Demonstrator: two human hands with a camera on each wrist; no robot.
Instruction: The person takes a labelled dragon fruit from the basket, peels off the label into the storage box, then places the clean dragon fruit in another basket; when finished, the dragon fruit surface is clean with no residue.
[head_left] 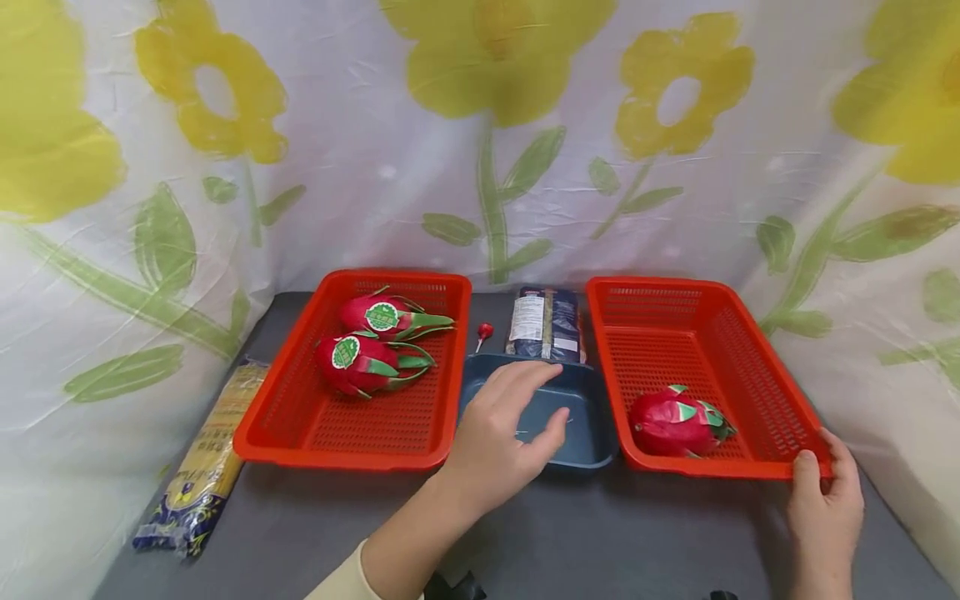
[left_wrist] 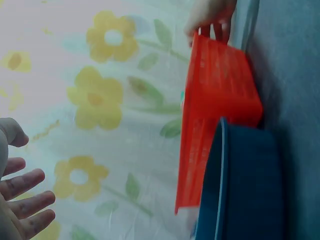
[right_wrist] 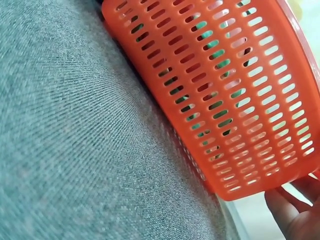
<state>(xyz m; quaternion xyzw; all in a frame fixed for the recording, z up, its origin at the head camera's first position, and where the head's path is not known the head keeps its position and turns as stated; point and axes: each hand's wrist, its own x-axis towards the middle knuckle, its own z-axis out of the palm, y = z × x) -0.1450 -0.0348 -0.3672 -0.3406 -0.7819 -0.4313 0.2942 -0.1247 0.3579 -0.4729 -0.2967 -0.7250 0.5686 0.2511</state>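
In the head view, my left hand (head_left: 498, 442) hovers over the dark blue basin (head_left: 592, 454), fingers spread and holding nothing. The left wrist view shows its fingers (left_wrist: 27, 200) apart from the basin. My right hand (head_left: 828, 508) grips the front right corner of the right-hand red basket (head_left: 780, 400), thumb on the near side and fingers over the rim. In that basket lies one dragon fruit (head_left: 675, 421); through the slotted wall (right_wrist: 200, 90) in the right wrist view, parts of it show green and pink.
A second red basket (head_left: 270, 417) on the left holds two stickered dragon fruits (head_left: 356, 362). Left of it lies a noodle packet (head_left: 210, 458). Behind the basin are a red lollipop (head_left: 484, 332) and a dark packaged bag (head_left: 545, 323). A flowered curtain (head_left: 360, 183) hangs behind.
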